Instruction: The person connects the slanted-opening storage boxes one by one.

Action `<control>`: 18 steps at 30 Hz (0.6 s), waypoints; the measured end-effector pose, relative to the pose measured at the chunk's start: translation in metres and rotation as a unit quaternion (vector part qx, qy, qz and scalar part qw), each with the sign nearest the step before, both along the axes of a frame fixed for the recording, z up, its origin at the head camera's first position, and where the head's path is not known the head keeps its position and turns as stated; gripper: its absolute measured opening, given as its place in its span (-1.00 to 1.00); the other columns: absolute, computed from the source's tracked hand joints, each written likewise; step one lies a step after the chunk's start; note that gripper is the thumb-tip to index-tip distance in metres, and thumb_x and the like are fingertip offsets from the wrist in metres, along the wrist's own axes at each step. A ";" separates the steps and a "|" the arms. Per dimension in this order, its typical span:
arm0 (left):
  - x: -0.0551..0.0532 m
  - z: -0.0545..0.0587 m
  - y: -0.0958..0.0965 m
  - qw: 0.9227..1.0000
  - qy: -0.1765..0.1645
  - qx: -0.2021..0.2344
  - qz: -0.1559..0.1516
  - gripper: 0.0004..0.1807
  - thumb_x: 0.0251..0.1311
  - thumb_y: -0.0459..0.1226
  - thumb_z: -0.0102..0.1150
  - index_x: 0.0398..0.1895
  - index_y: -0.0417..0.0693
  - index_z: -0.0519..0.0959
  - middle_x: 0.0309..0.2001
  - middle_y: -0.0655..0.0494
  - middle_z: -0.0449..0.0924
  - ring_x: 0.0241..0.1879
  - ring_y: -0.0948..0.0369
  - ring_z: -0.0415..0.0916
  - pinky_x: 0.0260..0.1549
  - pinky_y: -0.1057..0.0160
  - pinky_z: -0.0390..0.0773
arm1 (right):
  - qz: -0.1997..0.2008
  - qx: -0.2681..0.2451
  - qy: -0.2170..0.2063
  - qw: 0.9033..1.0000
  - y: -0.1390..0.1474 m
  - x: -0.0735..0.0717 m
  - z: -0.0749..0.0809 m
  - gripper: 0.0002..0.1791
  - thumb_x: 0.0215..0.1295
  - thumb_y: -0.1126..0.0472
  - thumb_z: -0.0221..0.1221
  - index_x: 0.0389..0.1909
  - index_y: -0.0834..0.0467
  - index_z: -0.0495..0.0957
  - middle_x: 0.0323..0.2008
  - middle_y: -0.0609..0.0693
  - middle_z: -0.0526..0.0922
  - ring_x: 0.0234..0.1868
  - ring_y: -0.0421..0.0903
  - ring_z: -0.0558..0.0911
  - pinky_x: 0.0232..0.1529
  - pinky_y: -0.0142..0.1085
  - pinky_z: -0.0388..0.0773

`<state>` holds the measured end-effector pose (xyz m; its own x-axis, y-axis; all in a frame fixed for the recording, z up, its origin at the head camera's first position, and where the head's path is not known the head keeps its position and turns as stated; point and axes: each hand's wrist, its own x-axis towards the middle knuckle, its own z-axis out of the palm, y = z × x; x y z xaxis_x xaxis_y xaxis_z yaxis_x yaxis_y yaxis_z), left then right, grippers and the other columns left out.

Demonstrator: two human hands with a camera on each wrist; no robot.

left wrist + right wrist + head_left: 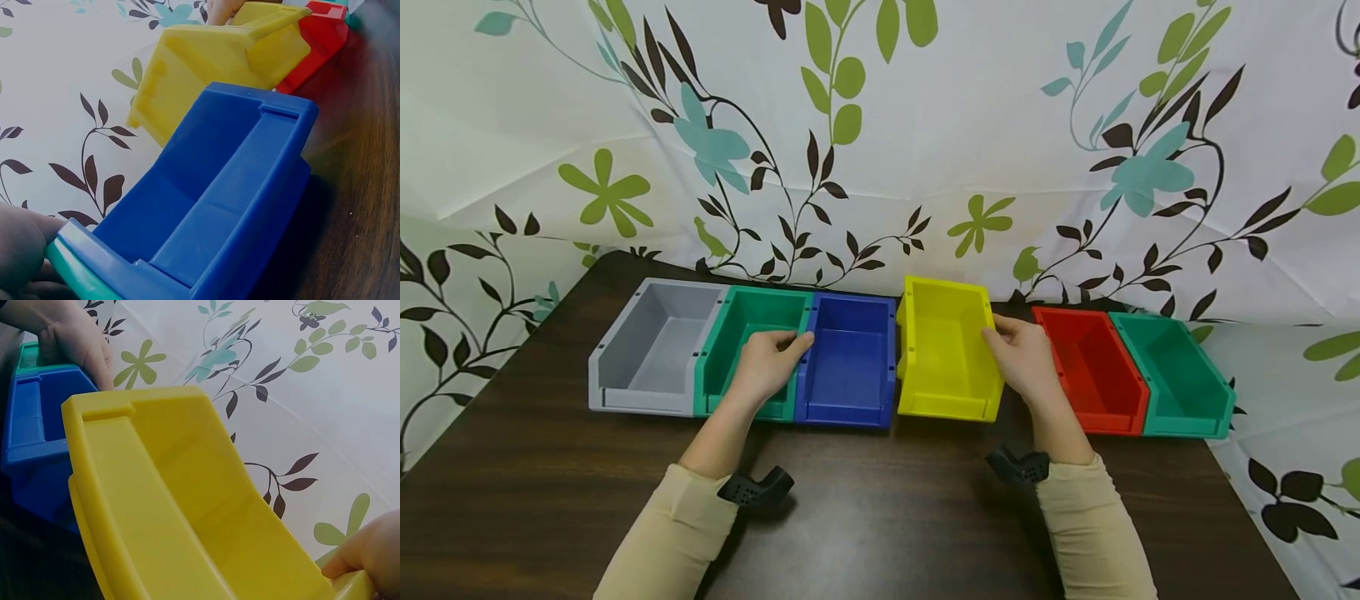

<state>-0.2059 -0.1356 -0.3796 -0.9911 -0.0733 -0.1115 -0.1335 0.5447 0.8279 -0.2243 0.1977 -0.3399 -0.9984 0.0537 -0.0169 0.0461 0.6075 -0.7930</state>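
Observation:
My left hand (767,362) pinches the touching side walls of a green bin (752,312) and a blue bin (850,358), thumb on the blue side. In the left wrist view the blue bin (206,194) fills the middle. My right hand (1024,354) grips the right side wall of a yellow bin (947,350), fingers outside and thumb at the rim. The yellow bin is tilted and raised above the row, close beside the blue bin. In the right wrist view the yellow bin (187,487) hides much of the blue one.
A grey bin (658,346) stands at the row's left end. To the right of my right hand are a red bin (1093,371) and a second green bin (1176,375), side by side. The dark wooden table (880,508) backs onto a leaf-patterned cloth (880,183).

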 end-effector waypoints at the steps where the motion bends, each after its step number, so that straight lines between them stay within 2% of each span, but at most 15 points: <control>1: 0.000 0.000 0.000 1.000 -0.001 0.000 -0.001 -0.36 0.35 0.00 -0.03 0.27 -0.33 0.35 0.17 -0.24 0.48 0.16 -0.07 0.47 0.09 -0.05 0.48 | 0.001 -0.002 -0.003 1.000 0.000 0.000 0.000 -0.49 0.40 0.13 0.01 0.30 0.27 0.34 -0.02 0.28 0.63 -0.19 0.10 0.71 -0.19 -0.15 0.64; 6: -0.001 -0.001 0.001 1.000 -0.003 -0.001 -0.006 -0.36 0.35 0.01 -0.03 0.28 -0.32 0.35 0.19 -0.23 0.47 0.18 -0.06 0.44 0.10 -0.05 0.47 | -0.004 0.000 0.000 1.000 0.000 0.001 0.002 -0.49 0.39 0.14 0.03 0.30 0.26 0.34 -0.01 0.27 0.62 -0.19 0.09 0.70 -0.18 -0.15 0.64; 13: 0.002 0.000 0.006 0.999 0.009 -0.011 -0.029 -0.37 0.35 0.01 -0.03 0.26 -0.34 0.36 0.20 -0.26 0.45 0.20 -0.08 0.42 0.12 -0.08 0.45 | -0.027 0.024 0.032 0.999 0.001 0.004 0.003 -0.48 0.37 0.13 0.05 0.29 0.26 0.35 -0.01 0.28 0.63 -0.18 0.13 0.70 -0.17 -0.10 0.63; 18: 0.003 0.001 0.008 1.000 0.007 -0.007 -0.029 -0.37 0.35 -0.01 -0.02 0.26 -0.35 0.35 0.21 -0.27 0.43 0.21 -0.09 0.41 0.13 -0.08 0.43 | -0.002 0.072 0.046 0.996 0.000 0.004 0.002 -0.42 0.38 0.11 0.03 0.33 0.29 0.25 0.18 0.27 0.49 -0.09 0.12 0.67 -0.11 -0.08 0.61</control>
<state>-0.2032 -0.1279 -0.3789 -0.9952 -0.0179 -0.0966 -0.0899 0.5626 0.8218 -0.2201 0.1981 -0.3375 -0.9952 0.0531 0.0823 -0.0197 0.7145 -0.6993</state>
